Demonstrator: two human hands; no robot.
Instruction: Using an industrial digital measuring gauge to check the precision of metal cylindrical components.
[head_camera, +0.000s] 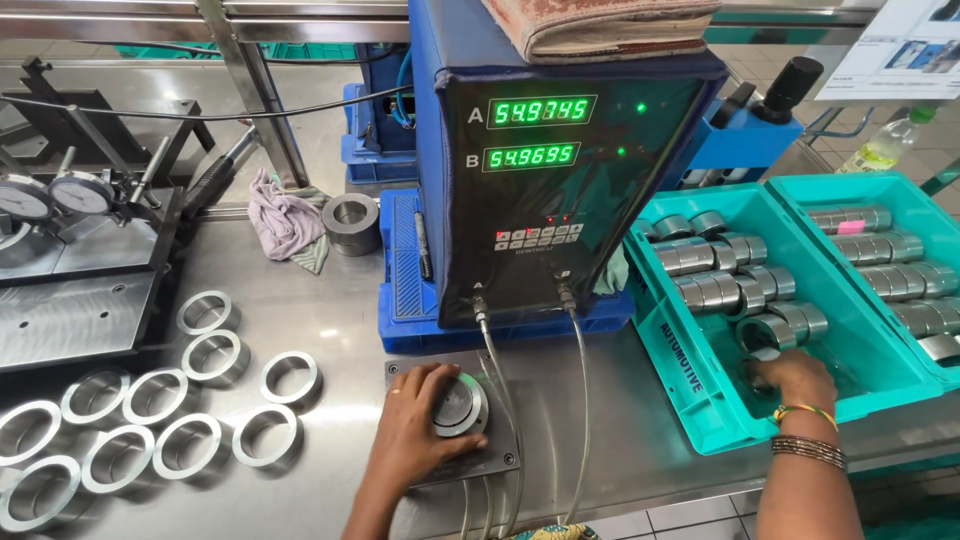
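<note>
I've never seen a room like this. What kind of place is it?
Probably a factory inspection bench. A blue gauge box shows green readings, metal rings lie on the steel table, and teal bins hold more. The left hand presses a ring on a fixture.

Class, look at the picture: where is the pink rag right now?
The pink rag lies on the steel table, upper left of centre, just left of a thick metal ring and the blue gauge box.

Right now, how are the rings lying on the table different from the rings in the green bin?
The table rings lie flat and spread apart, holes facing up; the bin rings lie on their sides, packed in rows. The table rings look thinner and flatter, the bin rings taller. The right hand reaches among the bin rings; neither hand touches the table rings. Both are shiny metal.
</note>
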